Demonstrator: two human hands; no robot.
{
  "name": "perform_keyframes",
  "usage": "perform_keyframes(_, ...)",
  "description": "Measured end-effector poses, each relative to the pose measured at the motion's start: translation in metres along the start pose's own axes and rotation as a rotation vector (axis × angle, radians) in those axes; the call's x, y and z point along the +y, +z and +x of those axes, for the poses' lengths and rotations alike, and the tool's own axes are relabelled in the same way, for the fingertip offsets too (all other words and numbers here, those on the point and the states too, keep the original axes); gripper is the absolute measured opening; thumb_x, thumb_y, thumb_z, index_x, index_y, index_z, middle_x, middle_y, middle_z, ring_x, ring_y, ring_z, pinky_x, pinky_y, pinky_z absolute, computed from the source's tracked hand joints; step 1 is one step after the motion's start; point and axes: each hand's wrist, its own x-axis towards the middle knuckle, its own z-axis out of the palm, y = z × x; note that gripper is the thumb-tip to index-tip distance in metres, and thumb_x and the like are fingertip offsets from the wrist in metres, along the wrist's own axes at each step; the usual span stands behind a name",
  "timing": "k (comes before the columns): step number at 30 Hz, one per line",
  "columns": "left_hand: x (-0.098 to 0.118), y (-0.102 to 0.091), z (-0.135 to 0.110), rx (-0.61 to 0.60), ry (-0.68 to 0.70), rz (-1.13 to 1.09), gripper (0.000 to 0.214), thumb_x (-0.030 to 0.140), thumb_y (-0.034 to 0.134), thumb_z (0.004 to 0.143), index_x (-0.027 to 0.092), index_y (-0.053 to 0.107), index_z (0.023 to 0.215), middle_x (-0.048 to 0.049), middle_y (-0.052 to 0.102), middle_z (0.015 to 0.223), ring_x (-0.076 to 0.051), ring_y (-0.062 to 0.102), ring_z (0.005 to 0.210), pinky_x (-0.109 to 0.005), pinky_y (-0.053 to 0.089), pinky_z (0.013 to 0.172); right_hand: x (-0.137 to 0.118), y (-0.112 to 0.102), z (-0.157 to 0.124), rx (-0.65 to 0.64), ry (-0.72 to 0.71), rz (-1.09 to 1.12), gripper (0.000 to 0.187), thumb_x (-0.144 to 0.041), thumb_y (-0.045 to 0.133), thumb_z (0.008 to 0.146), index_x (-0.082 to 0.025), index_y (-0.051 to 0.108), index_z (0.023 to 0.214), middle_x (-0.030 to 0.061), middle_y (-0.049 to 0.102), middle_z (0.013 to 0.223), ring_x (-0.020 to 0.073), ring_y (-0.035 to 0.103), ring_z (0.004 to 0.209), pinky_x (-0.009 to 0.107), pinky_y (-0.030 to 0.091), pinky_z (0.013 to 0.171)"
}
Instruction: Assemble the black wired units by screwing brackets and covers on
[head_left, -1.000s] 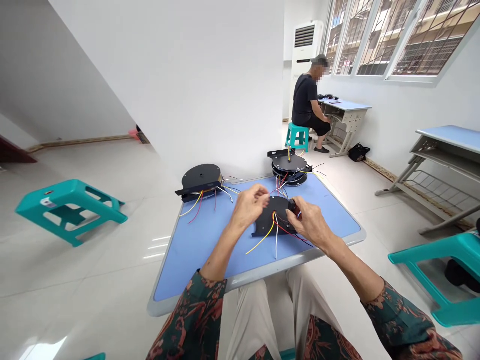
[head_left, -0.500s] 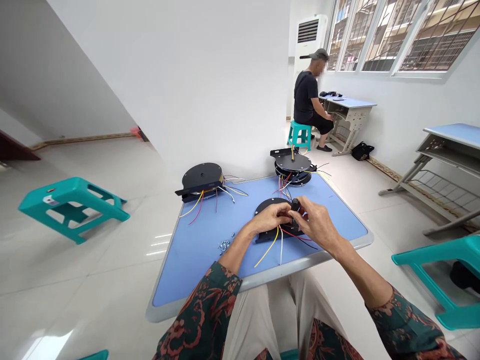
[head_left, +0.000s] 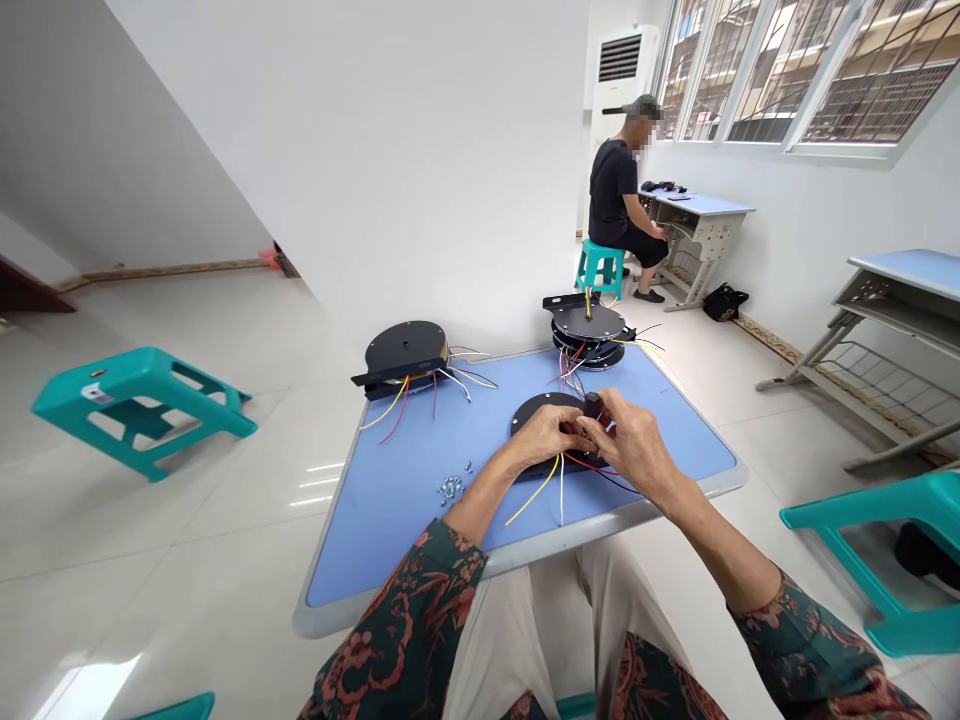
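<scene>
My right hand [head_left: 637,445] is closed around a short black-handled screwdriver [head_left: 592,404], which stands upright over a round black disc unit [head_left: 536,410] near the table's front. Against the screwdriver's lower end, my left hand [head_left: 546,438] has its fingers pinched together on the disc. Whatever lies between those fingertips is hidden. Yellow, white, red and black wires [head_left: 562,490] trail from the unit's front edge. Left of my left wrist, a small heap of silver screws [head_left: 451,488] lies on the blue tabletop [head_left: 390,520].
A similar black disc unit [head_left: 405,350] sits at the table's back left, and stacked ones [head_left: 589,325] at the back right. A white wall [head_left: 450,180] rises behind. Green stools [head_left: 146,400] stand around. A person [head_left: 619,190] sits at another desk [head_left: 697,205].
The view has shifted slightly. Both hands stay at the disc unit with the screwdriver upright; my fingers have changed position only a little.
</scene>
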Motion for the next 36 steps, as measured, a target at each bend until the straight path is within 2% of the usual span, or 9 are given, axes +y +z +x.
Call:
perform_keyframes(5,0.001,-0.003,0.001,-0.003,-0.011,0.053,0.03,0.039,0.083,0.065,0.015,0.066,0.065,0.0022,0.06,0.063,-0.013,0.054,0.063,-0.026,0.042,0.063,-0.003,-0.012,0.006,0.02,-0.055,0.044,0.028,-0.026,0.051,0.098,-0.022,0.058,0.125,0.0063,0.072,0.096,0.0146,0.063,0.063,0.026,0.052,0.062)
perform_keyframes(9,0.002,-0.004,0.0,-0.006,-0.028,0.068,0.024,0.035,0.081,0.067,0.016,0.067,0.066,0.0005,0.065,0.066,-0.015,0.058,0.065,-0.027,0.044,0.066,-0.003,-0.016,0.011,0.023,-0.118,0.0,0.024,-0.02,0.049,0.098,-0.023,0.064,0.116,0.0082,0.075,0.103,0.0178,0.069,0.076,0.028,0.053,0.069)
perform_keyframes(15,0.0,-0.004,0.0,-0.066,0.036,0.055,0.007,0.023,0.074,0.072,0.017,0.073,0.072,-0.0021,0.073,0.079,-0.019,0.067,0.079,-0.029,0.049,0.077,-0.006,-0.016,0.014,-0.015,-0.067,-0.004,0.019,-0.023,0.057,0.092,-0.02,0.061,0.11,0.007,0.073,0.094,0.0176,0.067,0.068,0.027,0.05,0.06)
perform_keyframes(19,-0.002,-0.006,0.001,-0.054,-0.025,0.082,0.008,0.024,0.075,0.072,0.017,0.075,0.076,-0.0015,0.073,0.076,-0.019,0.067,0.077,-0.03,0.049,0.076,-0.005,-0.022,0.02,-0.096,-0.093,0.081,0.03,-0.018,0.051,0.094,-0.023,0.062,0.121,0.0049,0.076,0.098,0.0159,0.068,0.068,0.028,0.051,0.067)
perform_keyframes(23,-0.001,-0.007,0.0,-0.068,-0.012,0.072,0.009,0.026,0.076,0.071,0.017,0.073,0.071,-0.0016,0.073,0.078,-0.018,0.066,0.078,-0.029,0.049,0.076,-0.002,-0.023,0.021,-0.055,-0.089,-0.019,0.016,-0.016,0.053,0.093,-0.021,0.065,0.104,0.0038,0.074,0.085,0.0172,0.067,0.07,0.027,0.046,0.065)
perform_keyframes(27,0.0,-0.003,0.0,-0.033,-0.002,0.04,0.02,0.031,0.081,0.066,0.016,0.068,0.068,0.0023,0.064,0.066,-0.014,0.058,0.066,-0.027,0.044,0.066,-0.008,-0.018,0.019,-0.019,-0.035,-0.137,0.002,-0.02,0.059,0.09,-0.021,0.059,0.092,0.0038,0.071,0.081,0.0177,0.063,0.067,0.027,0.039,0.06)
perform_keyframes(30,0.001,0.0,0.001,0.001,-0.014,-0.039,0.028,0.037,0.083,0.064,0.015,0.067,0.072,0.0023,0.063,0.067,-0.014,0.056,0.065,-0.027,0.044,0.066,-0.014,-0.015,0.019,-0.012,0.023,-0.227,0.007,-0.026,0.061,0.089,-0.022,0.056,0.087,0.0023,0.067,0.074,0.017,0.058,0.061,0.027,0.034,0.056)
perform_keyframes(33,0.001,0.001,0.001,0.029,-0.02,-0.037,0.033,0.039,0.084,0.062,0.016,0.061,0.062,0.0019,0.061,0.064,-0.014,0.055,0.064,-0.027,0.043,0.063,-0.014,-0.018,0.021,-0.027,0.015,-0.171,0.006,-0.026,0.06,0.091,-0.021,0.06,0.095,0.004,0.071,0.083,0.0165,0.06,0.063,0.027,0.038,0.058)
perform_keyframes(36,0.001,0.001,0.001,0.034,-0.028,-0.016,0.038,0.039,0.085,0.06,0.016,0.055,0.056,0.0029,0.059,0.061,-0.012,0.053,0.061,-0.026,0.041,0.06,-0.01,-0.023,0.025,-0.091,-0.058,0.01,0.019,-0.018,0.055,0.093,-0.022,0.065,0.108,0.0044,0.075,0.095,0.0154,0.065,0.067,0.027,0.045,0.062)
